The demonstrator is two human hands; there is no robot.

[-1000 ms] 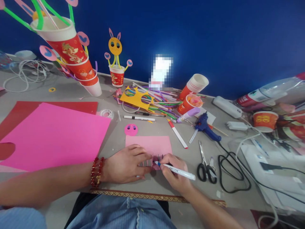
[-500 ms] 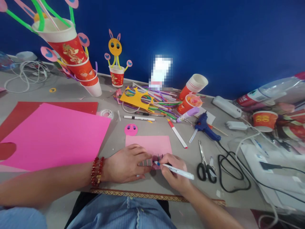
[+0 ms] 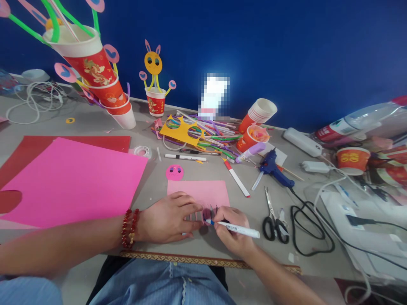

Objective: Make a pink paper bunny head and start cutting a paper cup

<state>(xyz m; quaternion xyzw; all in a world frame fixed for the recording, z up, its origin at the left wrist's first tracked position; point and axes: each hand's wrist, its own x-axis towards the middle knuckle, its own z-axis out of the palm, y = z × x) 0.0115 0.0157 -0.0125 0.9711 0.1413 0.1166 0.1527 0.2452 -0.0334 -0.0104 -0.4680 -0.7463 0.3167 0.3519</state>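
At the worktop's [image 3: 273,262] near edge, a pen [image 3: 233,228] is pinched in the right hand [image 3: 231,231]; at its 9 o'clock, the left hand [image 3: 168,218] is pressed flat, grip open, on pink paper [image 3: 200,191].

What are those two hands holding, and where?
The right hand grips a white pen near its blue tip; the left hand presses a small pink cut-out flat.

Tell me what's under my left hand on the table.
The left hand presses on a pale pink sheet beside a small fringed pink piece. Whatever lies beneath the palm is covered.
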